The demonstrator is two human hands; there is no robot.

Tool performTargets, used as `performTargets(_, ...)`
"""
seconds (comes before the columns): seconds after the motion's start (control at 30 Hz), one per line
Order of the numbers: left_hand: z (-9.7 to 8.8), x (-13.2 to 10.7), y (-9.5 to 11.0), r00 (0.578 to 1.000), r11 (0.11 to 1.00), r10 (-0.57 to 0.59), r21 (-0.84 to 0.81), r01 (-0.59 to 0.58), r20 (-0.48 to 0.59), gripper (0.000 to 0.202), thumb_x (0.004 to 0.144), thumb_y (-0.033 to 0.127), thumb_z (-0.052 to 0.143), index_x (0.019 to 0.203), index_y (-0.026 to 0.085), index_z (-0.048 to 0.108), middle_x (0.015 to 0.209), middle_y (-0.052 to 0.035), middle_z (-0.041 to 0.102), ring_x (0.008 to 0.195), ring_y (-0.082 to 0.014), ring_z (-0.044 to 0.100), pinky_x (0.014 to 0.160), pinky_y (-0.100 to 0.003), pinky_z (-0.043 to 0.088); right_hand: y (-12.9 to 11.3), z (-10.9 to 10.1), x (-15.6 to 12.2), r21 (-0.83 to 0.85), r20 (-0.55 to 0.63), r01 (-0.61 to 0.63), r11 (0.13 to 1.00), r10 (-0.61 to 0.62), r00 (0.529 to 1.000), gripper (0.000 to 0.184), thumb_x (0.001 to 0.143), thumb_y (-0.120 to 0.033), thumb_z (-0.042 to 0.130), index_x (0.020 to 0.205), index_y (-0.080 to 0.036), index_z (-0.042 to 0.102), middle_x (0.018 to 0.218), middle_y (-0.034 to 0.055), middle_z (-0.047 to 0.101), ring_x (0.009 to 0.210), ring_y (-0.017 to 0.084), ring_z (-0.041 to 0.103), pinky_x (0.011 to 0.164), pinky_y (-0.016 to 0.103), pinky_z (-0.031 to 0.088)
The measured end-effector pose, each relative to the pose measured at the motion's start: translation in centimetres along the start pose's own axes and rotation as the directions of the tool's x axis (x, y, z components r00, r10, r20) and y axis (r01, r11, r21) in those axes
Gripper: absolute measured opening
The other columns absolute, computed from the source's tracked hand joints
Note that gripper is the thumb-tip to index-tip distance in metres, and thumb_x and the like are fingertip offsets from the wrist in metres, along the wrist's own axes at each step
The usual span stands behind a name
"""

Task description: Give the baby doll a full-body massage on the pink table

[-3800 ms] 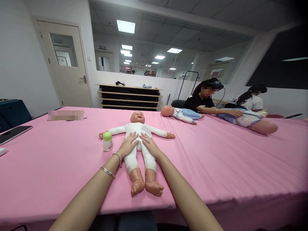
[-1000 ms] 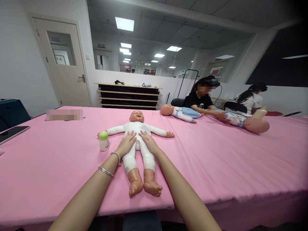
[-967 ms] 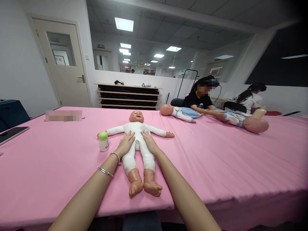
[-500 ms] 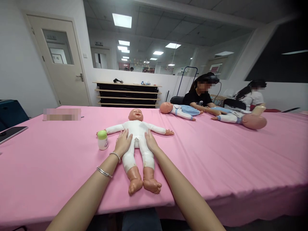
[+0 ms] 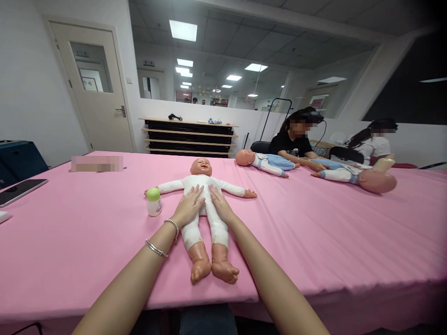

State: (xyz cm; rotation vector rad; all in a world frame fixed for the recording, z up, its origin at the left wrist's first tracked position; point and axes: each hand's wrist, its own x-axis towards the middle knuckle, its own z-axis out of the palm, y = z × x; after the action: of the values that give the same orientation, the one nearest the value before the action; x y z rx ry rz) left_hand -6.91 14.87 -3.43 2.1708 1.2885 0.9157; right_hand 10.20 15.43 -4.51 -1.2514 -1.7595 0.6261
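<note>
A baby doll (image 5: 203, 182) in a white suit lies on its back on the pink table cover (image 5: 87, 232), arms spread, bare feet toward me. My left hand (image 5: 189, 207) lies flat on the doll's belly with fingers stretched out. My right hand (image 5: 219, 204) rests flat beside it on the belly, fingers also out. Both hands hold nothing. Left of the doll stands a small white bottle with a green cap (image 5: 153, 201), close to the doll's hand.
Two other people (image 5: 292, 139) sit at the far right, handling other dolls (image 5: 265, 162) on the same table. A dark tablet (image 5: 19, 190) lies at the left edge. A low shelf unit (image 5: 188, 138) and a door (image 5: 94, 88) stand behind.
My hands have slid slightly up the doll's belly and closer together compared with half a second ago. My view shifted a little; the doll has stayed in place.
</note>
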Motion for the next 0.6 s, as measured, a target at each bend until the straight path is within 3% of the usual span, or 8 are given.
performTargets(0.1,-0.2,0.0,-0.2,0.991,0.993,-0.117,-0.013,0.118,0.058,0.058,0.086,0.049,0.036,0.138,0.024,0.032,0.149,-0.0048,0.015,0.138,-0.0241,0.007,0.111,-0.047,0.011,0.4,0.0,0.1,-0.07,0.052,-0.075,0.995,0.079,0.996,0.051,0.087,-0.053,0.034,0.129,-0.027,0.047,0.146,0.0009,0.026,0.138,0.024,0.012,0.11,0.054,0.0)
performTargets(0.17,-0.3,0.1,-0.3,0.973,0.973,-0.229,-0.04,0.228,-0.018,0.06,0.087,0.051,0.032,0.139,0.021,0.03,0.149,-0.0086,0.015,0.138,-0.0252,0.006,0.111,-0.048,0.012,1.0,-0.1,0.2,-0.043,-0.058,-0.192,0.98,0.19,0.98,0.054,0.087,-0.051,0.035,0.134,-0.024,0.041,0.147,0.0038,0.023,0.138,0.024,0.013,0.11,0.053,0.003)
performTargets(0.23,-0.5,0.0,-0.2,0.964,0.971,-0.24,-0.053,0.235,-0.119,0.06,0.089,0.049,0.026,0.14,0.017,0.027,0.149,-0.0104,0.016,0.138,-0.0237,0.007,0.111,-0.046,0.011,1.4,-0.1,0.4,0.026,-0.172,-0.228,0.973,0.229,0.958,0.06,0.087,-0.05,0.034,0.138,-0.018,0.033,0.147,0.0065,0.023,0.138,0.021,0.015,0.113,0.047,0.007)
performTargets(0.3,-0.5,0.0,0.0,0.979,0.991,-0.134,-0.02,0.132,-0.156,0.056,0.09,0.045,0.028,0.139,0.019,0.028,0.149,-0.0077,0.017,0.138,-0.0215,0.009,0.112,-0.043,0.011,1.6,-0.2,0.4,0.071,-0.194,-0.138,0.988,0.149,0.97,0.063,0.085,-0.05,0.036,0.139,-0.017,0.031,0.147,0.0059,0.023,0.137,0.018,0.017,0.114,0.04,0.011)
performTargets(0.37,-0.5,-0.1,0.0,0.995,0.999,-0.04,0.013,0.042,-0.09,0.052,0.089,0.043,0.031,0.137,0.022,0.033,0.148,-0.0043,0.021,0.138,-0.0204,0.012,0.112,-0.042,0.012,1.3,-0.3,0.2,0.065,-0.106,-0.014,0.998,0.02,0.994,0.062,0.083,-0.053,0.04,0.135,-0.019,0.039,0.145,0.0044,0.027,0.137,0.018,0.018,0.114,0.038,0.012)
performTargets(0.47,-0.2,-0.1,-0.4,0.995,0.995,-0.098,0.0,0.098,-0.004,0.053,0.088,0.044,0.034,0.136,0.02,0.037,0.147,-0.0056,0.023,0.137,-0.0213,0.015,0.112,-0.041,0.014,0.7,-0.3,-0.2,0.028,0.013,0.06,0.998,-0.061,0.998,0.057,0.082,-0.055,0.04,0.125,-0.02,0.052,0.143,0.0048,0.033,0.136,0.02,0.02,0.114,0.041,0.01)
performTargets(0.6,0.0,0.0,-1.1,0.984,0.985,-0.172,-0.041,0.17,-0.045,0.059,0.088,0.045,0.034,0.137,0.013,0.033,0.147,-0.0098,0.023,0.137,-0.0212,0.016,0.112,-0.039,0.014,0.5,-0.3,-0.4,0.012,-0.013,0.049,0.999,-0.049,0.999,0.056,0.084,-0.055,0.037,0.123,-0.019,0.055,0.142,0.0064,0.035,0.136,0.021,0.021,0.113,0.042,0.011)
